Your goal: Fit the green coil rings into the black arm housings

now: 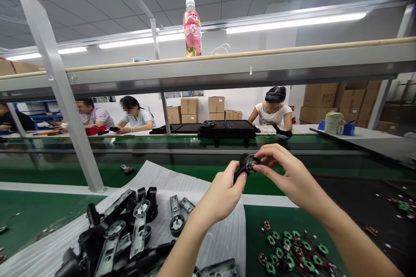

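My left hand (224,188) is closed around the handle of a black plastic housing (246,165) with a round head, held up in front of me above the bench. My right hand (281,171) reaches to the round head from the right, thumb and fingertips pinched at its opening. Something small and coppery shows inside the head, but what my right fingertips grip is too small to make out. Below on the left, a pile of similar black housings (139,229) lies on white foam sheeting (221,242). Several small green circuit boards with thin wires (289,251) lie at lower right.
A green conveyor belt (191,172) runs across beyond the bench, with one loose housing (126,169) on it. A metal post (65,91) and overhead shelf (292,60) carrying a pink bottle (192,30) frame the view. Several people sit opposite, near black trays (229,127).
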The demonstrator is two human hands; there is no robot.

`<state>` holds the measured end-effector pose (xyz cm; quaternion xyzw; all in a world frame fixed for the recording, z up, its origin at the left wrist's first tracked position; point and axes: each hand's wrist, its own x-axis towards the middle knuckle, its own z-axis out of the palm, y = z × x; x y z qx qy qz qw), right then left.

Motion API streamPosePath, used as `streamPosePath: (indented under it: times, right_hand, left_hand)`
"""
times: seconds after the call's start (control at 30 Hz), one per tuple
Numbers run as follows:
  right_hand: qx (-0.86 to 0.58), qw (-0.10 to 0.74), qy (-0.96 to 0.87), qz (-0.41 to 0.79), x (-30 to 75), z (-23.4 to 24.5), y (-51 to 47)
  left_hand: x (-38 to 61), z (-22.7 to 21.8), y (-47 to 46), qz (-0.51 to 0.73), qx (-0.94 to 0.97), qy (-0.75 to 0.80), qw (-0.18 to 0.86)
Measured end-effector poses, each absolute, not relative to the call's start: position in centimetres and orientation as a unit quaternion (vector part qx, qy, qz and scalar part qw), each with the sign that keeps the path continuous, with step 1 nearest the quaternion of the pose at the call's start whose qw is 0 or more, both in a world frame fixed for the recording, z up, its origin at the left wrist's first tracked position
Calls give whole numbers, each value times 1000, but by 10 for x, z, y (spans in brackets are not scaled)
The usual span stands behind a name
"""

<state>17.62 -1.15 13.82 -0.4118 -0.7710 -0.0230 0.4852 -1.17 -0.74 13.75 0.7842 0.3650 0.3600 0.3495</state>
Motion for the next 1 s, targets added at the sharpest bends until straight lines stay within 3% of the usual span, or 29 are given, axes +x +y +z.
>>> streamPosePath:
  times: [0.37,0.77,1.0]
  right_hand:
    - [-367,481,-748,273,179,130,-4]
    - [-337,537,-696,337,170,125,2]
    - [-368,519,-673,377,169,128,0]
  left_hand:
    - [-13,135,-5,346,797,348,352]
    - [-8,134,-10,342,820,377,260]
    - [-7,133,-11,313,837,389,223]
